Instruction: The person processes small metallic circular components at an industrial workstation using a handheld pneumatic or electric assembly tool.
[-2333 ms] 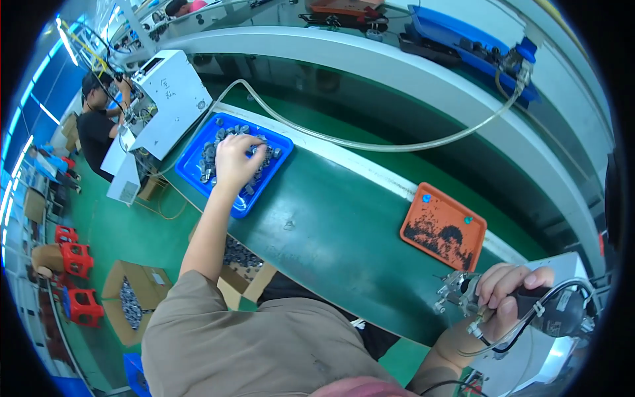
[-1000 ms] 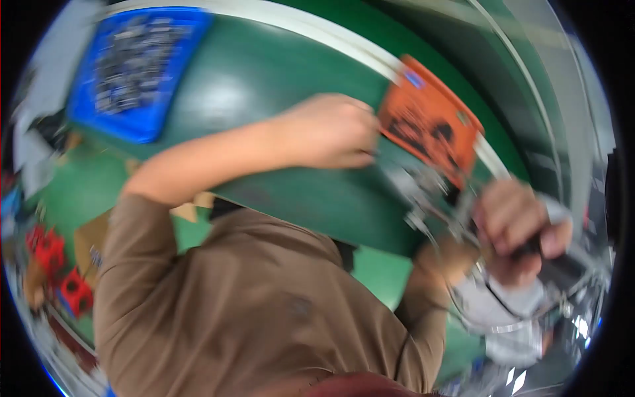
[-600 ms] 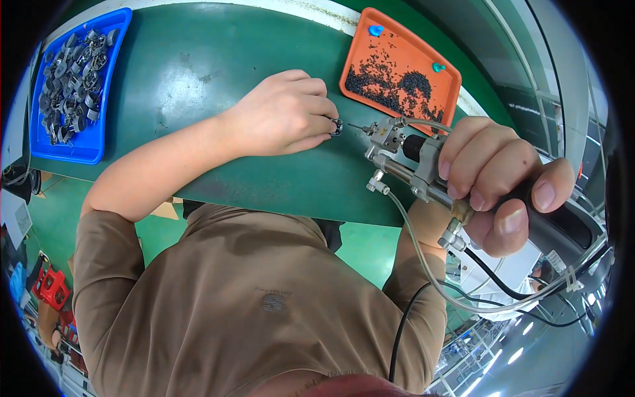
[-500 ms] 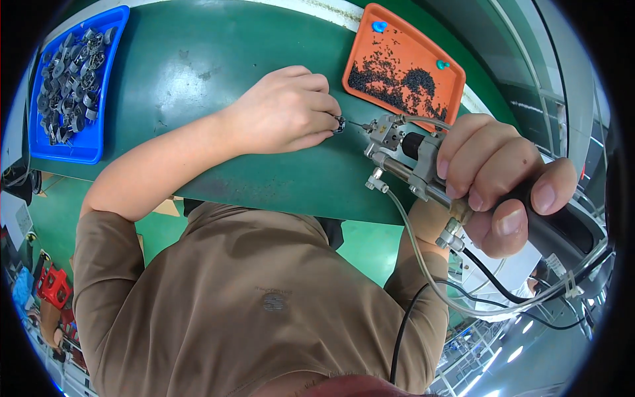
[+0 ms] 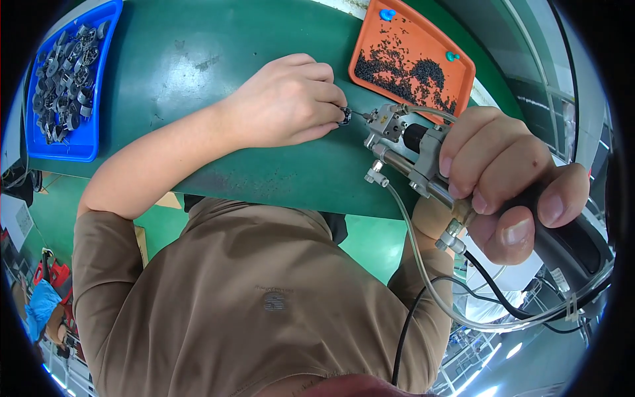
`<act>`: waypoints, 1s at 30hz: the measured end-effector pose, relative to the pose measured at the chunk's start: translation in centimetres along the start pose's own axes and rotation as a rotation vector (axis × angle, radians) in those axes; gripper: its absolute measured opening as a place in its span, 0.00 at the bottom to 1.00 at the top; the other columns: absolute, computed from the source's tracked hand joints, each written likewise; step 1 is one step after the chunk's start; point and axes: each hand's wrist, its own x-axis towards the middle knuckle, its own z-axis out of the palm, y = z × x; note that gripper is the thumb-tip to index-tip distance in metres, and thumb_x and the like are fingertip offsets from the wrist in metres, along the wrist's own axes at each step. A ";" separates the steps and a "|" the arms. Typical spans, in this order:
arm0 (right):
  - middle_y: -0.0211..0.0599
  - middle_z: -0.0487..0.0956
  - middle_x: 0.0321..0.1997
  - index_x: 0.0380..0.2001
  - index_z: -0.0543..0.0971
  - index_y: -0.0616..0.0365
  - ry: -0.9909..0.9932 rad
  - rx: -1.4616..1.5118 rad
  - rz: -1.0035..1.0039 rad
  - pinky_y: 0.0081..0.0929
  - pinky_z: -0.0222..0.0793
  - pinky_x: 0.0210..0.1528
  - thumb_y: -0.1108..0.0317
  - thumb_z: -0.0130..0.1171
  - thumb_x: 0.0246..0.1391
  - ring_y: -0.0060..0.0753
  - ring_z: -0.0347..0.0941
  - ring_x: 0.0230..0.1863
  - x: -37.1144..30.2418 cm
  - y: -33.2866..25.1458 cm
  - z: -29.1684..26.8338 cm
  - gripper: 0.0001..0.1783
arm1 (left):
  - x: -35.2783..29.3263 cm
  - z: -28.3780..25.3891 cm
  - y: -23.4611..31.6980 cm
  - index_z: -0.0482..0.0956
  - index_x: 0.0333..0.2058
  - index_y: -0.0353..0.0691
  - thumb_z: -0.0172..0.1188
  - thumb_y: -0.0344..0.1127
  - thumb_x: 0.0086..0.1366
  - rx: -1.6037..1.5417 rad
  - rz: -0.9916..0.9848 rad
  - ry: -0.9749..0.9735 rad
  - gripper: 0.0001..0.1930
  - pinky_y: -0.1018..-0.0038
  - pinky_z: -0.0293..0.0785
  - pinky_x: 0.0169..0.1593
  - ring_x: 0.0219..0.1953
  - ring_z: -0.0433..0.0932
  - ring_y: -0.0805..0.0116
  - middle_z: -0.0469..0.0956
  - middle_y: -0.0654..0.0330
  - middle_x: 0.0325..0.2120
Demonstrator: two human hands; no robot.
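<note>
My left hand [image 5: 288, 102] rests on the green bench, its fingers closed around a small dark part [image 5: 344, 116] whose right end shows past the fingertips. The rest of that part is hidden. My right hand [image 5: 512, 175] grips a power screwdriver [image 5: 397, 162] with a black handle, a metal front and attached hoses. Its thin bit [image 5: 359, 114] points left at the part. The tip is at or very close to the part; I cannot tell whether they touch.
An orange tray [image 5: 460, 83] of tiny black pieces, probably screws, lies beyond the screwdriver. At the far left stands a blue tray [image 5: 83, 151] heaped with grey round parts. A clear hose [image 5: 423, 271] and black cable [image 5: 405, 324] loop down at the right.
The screwdriver's metal front has come closer to the part in my left hand, and less of the bit shows between them. The whole view has shifted slightly. Both grips stay the same.
</note>
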 end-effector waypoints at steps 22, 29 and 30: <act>0.25 0.73 0.27 0.53 0.68 0.43 -0.009 -0.008 0.021 0.29 0.69 0.28 0.64 0.56 0.65 0.24 0.72 0.21 -0.2 0.3 0.2 0.15 | -0.1 0.3 -0.2 0.88 0.33 0.42 0.72 0.35 0.54 0.004 0.012 0.002 0.08 0.67 0.76 0.48 0.41 0.79 0.64 0.85 0.68 0.39; 0.26 0.73 0.27 0.53 0.68 0.43 0.000 0.008 0.017 0.29 0.68 0.28 0.64 0.56 0.65 0.24 0.72 0.22 -0.1 0.4 0.3 0.15 | -0.1 0.1 -0.1 0.87 0.32 0.42 0.72 0.35 0.54 0.001 0.006 0.012 0.07 0.66 0.76 0.48 0.41 0.79 0.64 0.85 0.67 0.40; 0.26 0.73 0.27 0.53 0.68 0.43 0.000 0.009 0.017 0.29 0.68 0.28 0.64 0.56 0.65 0.24 0.72 0.22 0.0 0.4 0.3 0.15 | -0.1 0.1 -0.1 0.87 0.32 0.42 0.72 0.34 0.54 -0.001 0.007 0.012 0.07 0.66 0.76 0.48 0.42 0.79 0.64 0.85 0.67 0.40</act>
